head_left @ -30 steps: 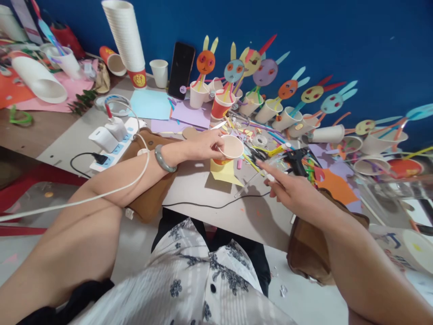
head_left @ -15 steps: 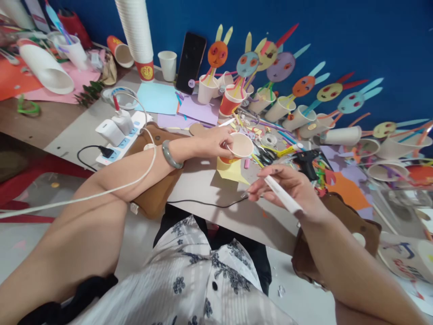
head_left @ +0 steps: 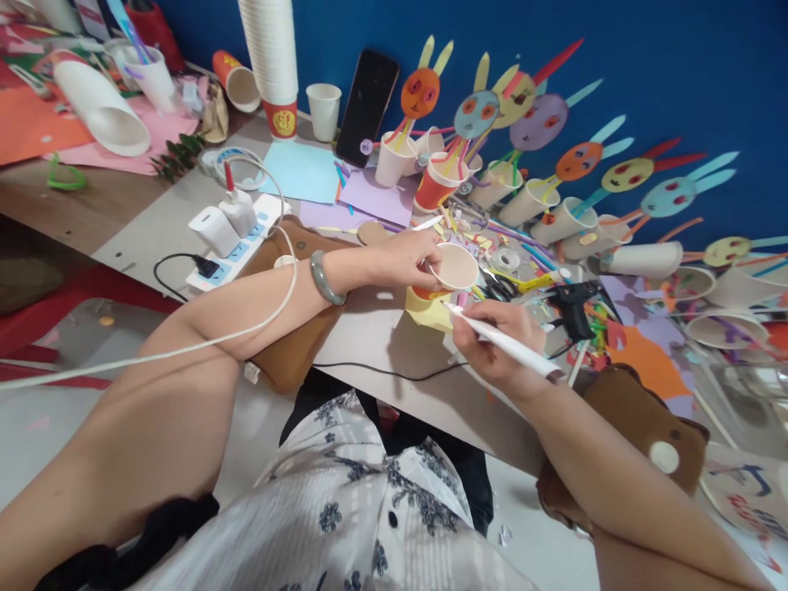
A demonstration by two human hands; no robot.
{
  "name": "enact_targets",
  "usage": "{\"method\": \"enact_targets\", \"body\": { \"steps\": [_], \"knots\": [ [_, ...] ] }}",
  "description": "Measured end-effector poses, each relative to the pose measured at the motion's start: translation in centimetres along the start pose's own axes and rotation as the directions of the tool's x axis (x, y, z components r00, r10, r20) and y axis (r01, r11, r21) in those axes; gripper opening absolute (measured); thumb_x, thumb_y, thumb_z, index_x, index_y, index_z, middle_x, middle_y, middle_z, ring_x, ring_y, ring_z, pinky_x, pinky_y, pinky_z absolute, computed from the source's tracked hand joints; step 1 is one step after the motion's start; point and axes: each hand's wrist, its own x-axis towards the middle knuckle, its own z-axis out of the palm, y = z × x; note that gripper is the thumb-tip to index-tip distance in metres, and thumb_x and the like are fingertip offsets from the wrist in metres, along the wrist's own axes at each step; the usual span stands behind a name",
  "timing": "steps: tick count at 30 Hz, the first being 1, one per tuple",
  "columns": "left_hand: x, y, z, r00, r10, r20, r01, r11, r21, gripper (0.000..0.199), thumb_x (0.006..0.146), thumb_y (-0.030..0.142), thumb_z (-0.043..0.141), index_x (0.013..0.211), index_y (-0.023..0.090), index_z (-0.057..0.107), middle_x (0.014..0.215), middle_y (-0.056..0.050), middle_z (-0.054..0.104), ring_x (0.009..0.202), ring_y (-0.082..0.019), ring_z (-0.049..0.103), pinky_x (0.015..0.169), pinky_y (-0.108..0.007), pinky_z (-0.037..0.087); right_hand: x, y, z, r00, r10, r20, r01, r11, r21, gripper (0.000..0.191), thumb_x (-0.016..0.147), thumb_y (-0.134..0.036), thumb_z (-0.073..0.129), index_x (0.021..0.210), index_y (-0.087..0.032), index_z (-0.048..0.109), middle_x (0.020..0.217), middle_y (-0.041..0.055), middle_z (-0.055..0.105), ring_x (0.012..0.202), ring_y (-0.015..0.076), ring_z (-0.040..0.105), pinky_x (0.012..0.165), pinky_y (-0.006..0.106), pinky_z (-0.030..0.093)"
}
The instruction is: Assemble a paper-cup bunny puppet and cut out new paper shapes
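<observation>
Blue wall, cluttered desk; white pen now aimed toward paper cup.
Right hand, looser before, closes round the pen; left hand, half curled, holds the cup by yellow paper, in from the desk's front edge.

Your one camera looks forward and down from your head. It sits near the table, your shirt at six o'clock, the wall at twelve.
</observation>
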Motion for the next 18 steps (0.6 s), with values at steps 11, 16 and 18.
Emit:
{"method": "enact_targets", "body": {
  "steps": [11,16,18],
  "knots": [
    [-0.3,0.3,-0.1,1.0,-0.005,-0.02,0.005,1.0,0.015,0.025,0.083,0.041,0.073,0.081,0.016,0.072,0.111,-0.009,0.067,0.1,-0.021,0.062,0.086,-0.033,0.047,-1.1,1.4,3.8,0.958,-0.182,0.221,0.155,0.979,0.132,0.025,0.109,-0.028,0.052,0.116,-0.021,0.074,0.097,0.0133,0.078,0.084,0.0214,0.076,0.073,0.032,0.063],
    [-0.2,0.2,-0.2,0.998,-0.017,-0.057,0.017,1.0,-0.01,0.029,0.083,0.038,0.074,0.069,0.017,0.059,0.096,-0.005,0.063,0.091,-0.019,0.058,0.082,-0.033,0.044,-1.8,1.7,4.7,0.955,-0.24,0.176,0.224,0.969,0.106,0.022,0.108,-0.023,0.053,0.114,-0.019,0.073,0.097,0.0119,0.078,0.081,0.0183,0.075,0.072,0.029,0.06],
    [-0.2,0.2,-0.3,0.994,-0.042,-0.105,0.038,0.999,-0.031,0.032,0.084,0.039,0.074,0.069,0.018,0.056,0.087,-0.003,0.059,0.085,-0.017,0.055,0.079,-0.032,0.042,-2.1,1.8,5.0,0.948,-0.275,0.161,0.271,0.962,0.047,0.019,0.106,-0.02,0.056,0.113,-0.018,0.073,0.094,0.0102,0.077,0.078,0.0167,0.073,0.069,0.027,0.057]
  ]
}}
